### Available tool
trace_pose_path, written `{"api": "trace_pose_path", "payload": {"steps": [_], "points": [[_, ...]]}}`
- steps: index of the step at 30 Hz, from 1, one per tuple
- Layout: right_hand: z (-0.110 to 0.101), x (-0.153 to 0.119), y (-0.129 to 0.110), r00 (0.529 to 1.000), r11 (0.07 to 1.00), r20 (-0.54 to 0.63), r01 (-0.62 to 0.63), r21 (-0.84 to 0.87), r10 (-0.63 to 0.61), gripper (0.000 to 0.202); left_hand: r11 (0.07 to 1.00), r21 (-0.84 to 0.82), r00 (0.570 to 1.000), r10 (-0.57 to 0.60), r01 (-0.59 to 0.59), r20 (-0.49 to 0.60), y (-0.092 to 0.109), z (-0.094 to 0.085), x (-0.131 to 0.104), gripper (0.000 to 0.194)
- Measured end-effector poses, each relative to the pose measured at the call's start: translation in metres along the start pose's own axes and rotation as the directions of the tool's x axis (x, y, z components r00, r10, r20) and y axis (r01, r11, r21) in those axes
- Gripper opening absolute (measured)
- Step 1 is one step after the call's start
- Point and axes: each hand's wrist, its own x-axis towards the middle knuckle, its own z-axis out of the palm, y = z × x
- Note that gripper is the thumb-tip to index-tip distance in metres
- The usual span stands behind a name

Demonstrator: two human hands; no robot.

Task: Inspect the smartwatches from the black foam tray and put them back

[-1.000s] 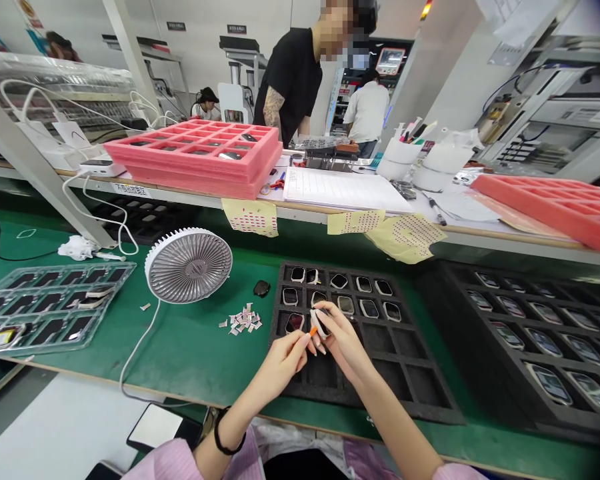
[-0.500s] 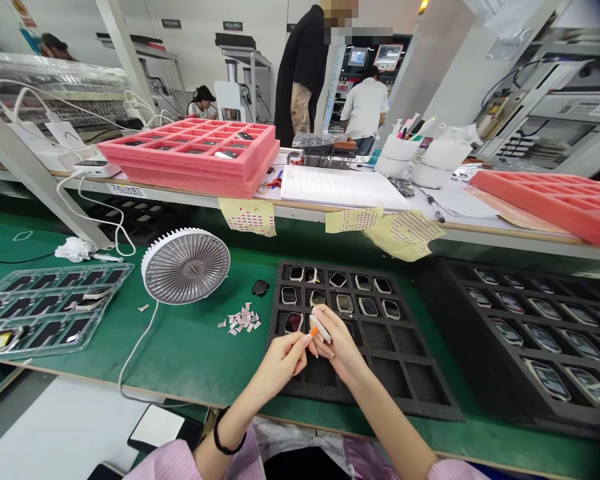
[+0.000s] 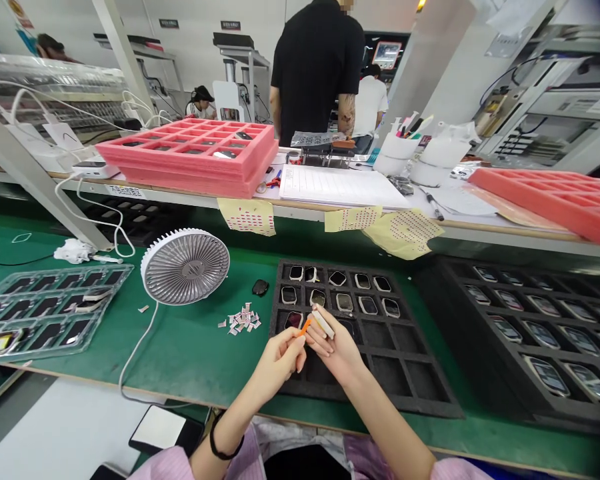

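My left hand [image 3: 283, 353] pinches a small, thin orange strip [image 3: 305, 327]; I cannot tell whether it is a tool or a part. In my right hand [image 3: 337, 347] is a smartwatch body [image 3: 323, 325], tilted, with its pale edge showing. The strip's far end meets the watch or the fingers beside it. Both hands are above a black foam tray [image 3: 430, 380], whose upper pockets hold several watches [image 3: 345, 303]. The pockets under my hands are partly hidden. To the left lie a pile of small pale pieces [image 3: 241, 320] and a dark watch-shaped part [image 3: 261, 287].
A round white fan [image 3: 186, 267] stands left of the pile. Beyond it lies a clear tray [image 3: 93, 327] of dark parts. Another black foam tray [image 3: 460, 347] with watches is at right. The shelf [image 3: 300, 212] above carries pink foam trays [image 3: 190, 173], papers and pens.
My left hand has drawn slightly left and down, and more of the orange strip shows. The watch has turned a little in my right hand. A person in black behind the shelf has turned away.
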Motion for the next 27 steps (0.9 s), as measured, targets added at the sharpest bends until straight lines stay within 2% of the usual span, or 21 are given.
{"api": "trace_pose_path", "payload": {"steps": [2, 7, 14, 20, 22, 27], "points": [[0.001, -0.001, -0.006, 1.0, 1.0, -0.012, 0.016, -0.007, -0.016, 0.036, 1.0, -0.023, 1.0, 0.0, 0.001, 0.017, 0.0, -0.002, -0.001, 0.047], [0.002, -0.001, -0.004, 0.996, 0.998, -0.061, 0.061, -0.027, -0.063, 0.035, 0.992, 0.104, 0.998, 0.066, -0.068, 0.023, 0.003, -0.003, -0.003, 0.044], [0.007, -0.001, -0.001, 0.998, 0.995, -0.043, 0.045, -0.094, -0.049, 0.034, 0.995, 0.095, 0.999, 0.023, -0.028, 0.047, -0.002, 0.0, 0.0, 0.046], [0.006, -0.005, -0.001, 0.99, 0.965, -0.055, 0.115, -0.235, -0.131, 0.03, 0.996, 0.093, 0.998, -0.007, 0.001, 0.062, 0.004, -0.003, -0.002, 0.047], [0.005, -0.006, -0.001, 0.994, 0.97, -0.019, 0.098, -0.221, -0.104, 0.03, 0.998, 0.062, 0.997, -0.033, 0.028, 0.076, 0.007, -0.003, -0.002, 0.047], [0.007, -0.005, 0.001, 0.992, 0.997, 0.105, -0.061, -0.054, 0.067, 0.03, 0.999, -0.025, 0.995, -0.039, 0.041, 0.087, 0.008, -0.001, -0.003, 0.049]]}}
